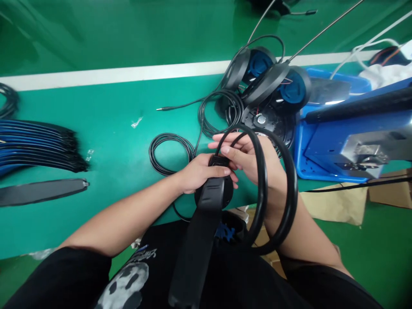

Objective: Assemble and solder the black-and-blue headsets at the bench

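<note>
My left hand (199, 171) is closed around the black end piece of a headset headband (198, 240) that runs down toward my lap. My right hand (244, 156) pinches the same end piece from the right, fingers together. Two thick black arched bands (289, 189) loop over my right wrist. A black earcup sits under the hands, partly hidden. A coiled black cable (170, 152) lies on the green table just left of my hands.
Unfinished headsets with blue-lined earcups (267, 79) and coiled wires lie behind my hands. A blue tray and machine (347, 141) stand at the right. A stack of blue and black bands (38, 143) and one black pad (41, 191) lie at the left. Cardboard lies on the floor.
</note>
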A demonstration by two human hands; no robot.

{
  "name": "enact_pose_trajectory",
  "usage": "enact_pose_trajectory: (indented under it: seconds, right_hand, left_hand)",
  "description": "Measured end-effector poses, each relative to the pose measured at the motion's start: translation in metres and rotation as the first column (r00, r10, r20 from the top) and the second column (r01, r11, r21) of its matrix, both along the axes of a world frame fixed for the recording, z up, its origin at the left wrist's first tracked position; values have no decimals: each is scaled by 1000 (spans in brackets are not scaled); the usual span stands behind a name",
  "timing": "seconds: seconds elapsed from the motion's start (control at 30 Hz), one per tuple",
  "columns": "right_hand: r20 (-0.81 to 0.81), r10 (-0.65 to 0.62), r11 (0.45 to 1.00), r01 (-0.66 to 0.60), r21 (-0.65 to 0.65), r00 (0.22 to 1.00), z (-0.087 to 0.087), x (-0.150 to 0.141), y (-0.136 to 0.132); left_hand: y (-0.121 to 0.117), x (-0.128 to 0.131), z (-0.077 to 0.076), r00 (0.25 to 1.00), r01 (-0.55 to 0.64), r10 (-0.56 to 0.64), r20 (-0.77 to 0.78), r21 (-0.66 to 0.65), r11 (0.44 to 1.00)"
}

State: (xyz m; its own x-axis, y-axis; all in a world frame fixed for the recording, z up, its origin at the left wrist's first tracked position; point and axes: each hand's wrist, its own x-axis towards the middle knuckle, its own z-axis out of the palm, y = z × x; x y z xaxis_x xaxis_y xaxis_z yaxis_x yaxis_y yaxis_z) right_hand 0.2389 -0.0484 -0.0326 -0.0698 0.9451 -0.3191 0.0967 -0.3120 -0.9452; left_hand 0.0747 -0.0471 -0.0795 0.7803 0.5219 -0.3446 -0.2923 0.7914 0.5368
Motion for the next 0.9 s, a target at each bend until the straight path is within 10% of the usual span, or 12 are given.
enact_pose_trajectory:
  seconds: [0.3,0.57,0.73,0.8,0.9]
  right_hand:
    - [71,-251,968,248,44,965,-5,-17,-1]
    - [16,-88,996,88,-11,996,1,-8,1]
    - [254,-163,967,103,234,953,19,0,-12]
    - [312,-508,793,294,534,803,19,18,-21]
    - [148,-907,288,325,901,393,7,78,-26]
  left_hand:
    - [1,0,0,998,67,-67,11,-24,997]
    - [0,0,-2,999,44,-44,4,-27,999]
    - [-1,1,-4,1000,16,-16,-4,-17,1000]
    - [-1,1,-4,1000,12,-12,-9,-12,1000]
    - [0,0,-4,1000,1,-1,-8,-4,1000]
